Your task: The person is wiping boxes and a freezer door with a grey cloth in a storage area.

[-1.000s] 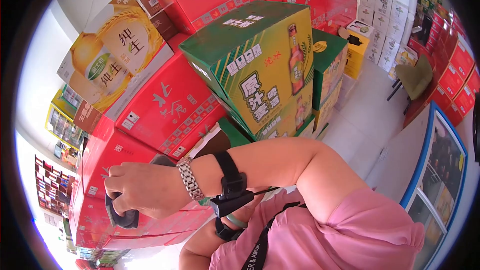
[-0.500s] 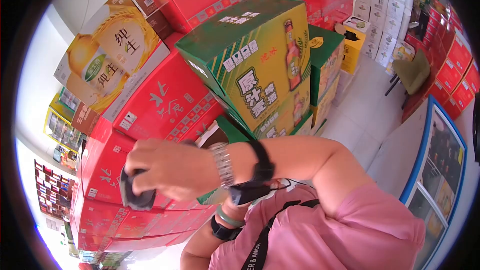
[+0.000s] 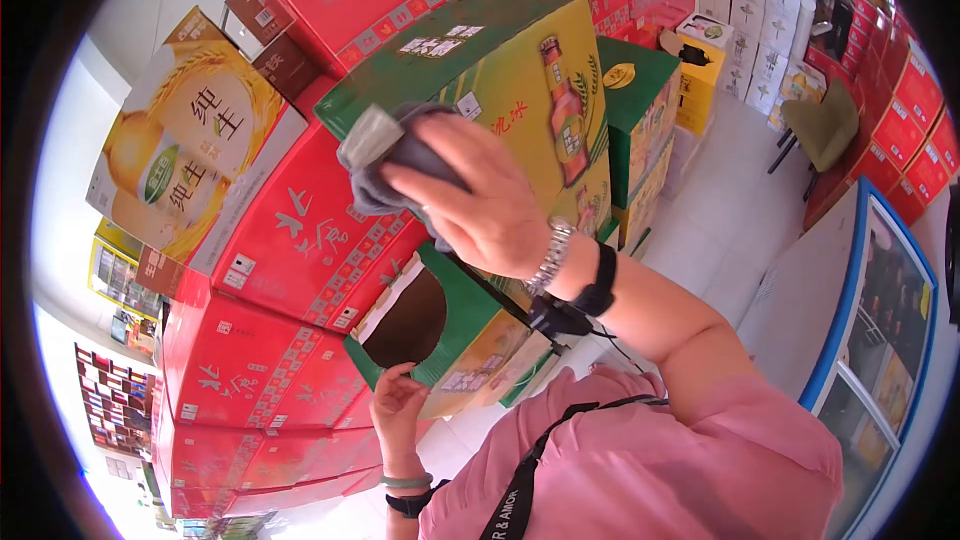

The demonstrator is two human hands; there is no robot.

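Red cartons (image 3: 255, 340) stand stacked at left and behind. In front, a green-and-yellow carton (image 3: 525, 90) with a printed bottle. Below it sits an open green carton (image 3: 460, 305), dark hole in its top. Left hand (image 3: 400, 408) is at that carton's near-left edge, thumb and fingertips close together; cannot tell if they pinch the rim. Right hand (image 3: 490, 195): fingers curled round a bunched grey cloth (image 3: 410, 153), by the green-and-yellow carton's left top edge; contact unclear.

A matt grey cloth (image 3: 376, 188) is seen in front of the smooth printed cardboard of the green-and-gold carton (image 3: 525, 90); left of that carton, red boxes (image 3: 300, 240) are finished glossy.
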